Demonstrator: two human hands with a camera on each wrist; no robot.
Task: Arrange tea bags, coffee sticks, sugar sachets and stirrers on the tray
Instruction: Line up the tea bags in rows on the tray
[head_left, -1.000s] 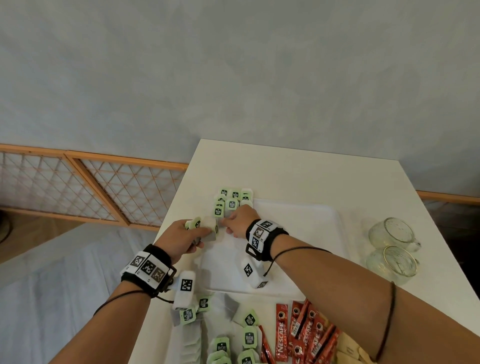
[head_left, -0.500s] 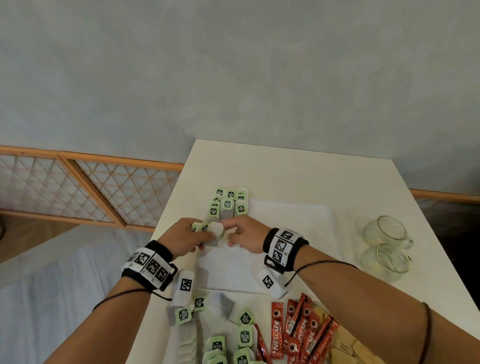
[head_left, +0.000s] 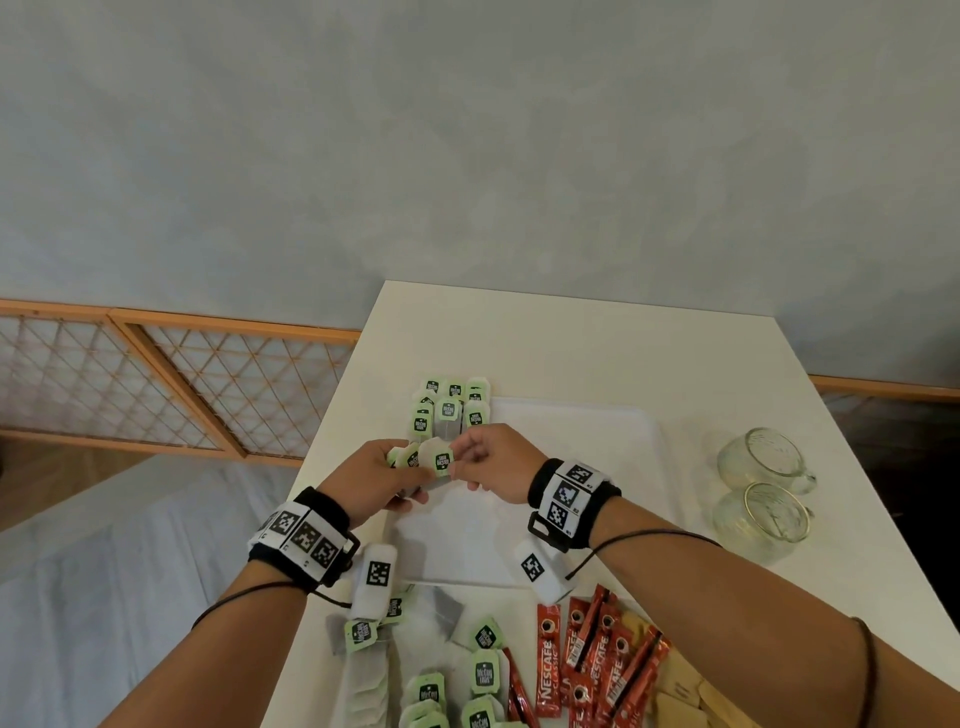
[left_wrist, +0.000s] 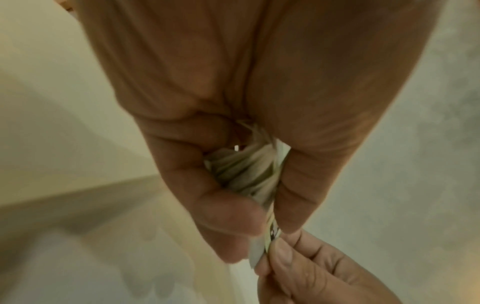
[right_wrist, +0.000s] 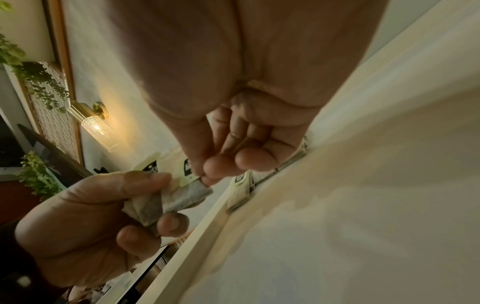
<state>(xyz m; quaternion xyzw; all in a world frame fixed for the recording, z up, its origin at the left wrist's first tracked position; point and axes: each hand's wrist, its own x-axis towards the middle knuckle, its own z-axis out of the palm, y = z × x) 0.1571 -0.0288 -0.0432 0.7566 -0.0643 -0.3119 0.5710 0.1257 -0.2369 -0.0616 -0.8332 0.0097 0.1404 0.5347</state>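
Both hands drawn back from tray corner; left hand grips tea bags, right hand pinches one.

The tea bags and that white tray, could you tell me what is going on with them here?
A person is laying tea bags out on the white tray. The left hand holds a small bunch of tea bags, and the right hand pinches one tea bag from it by its green tag. A cluster of tea bags already sits at the tray's far left corner. Loose tea bags and red coffee sticks wait nearer the person.
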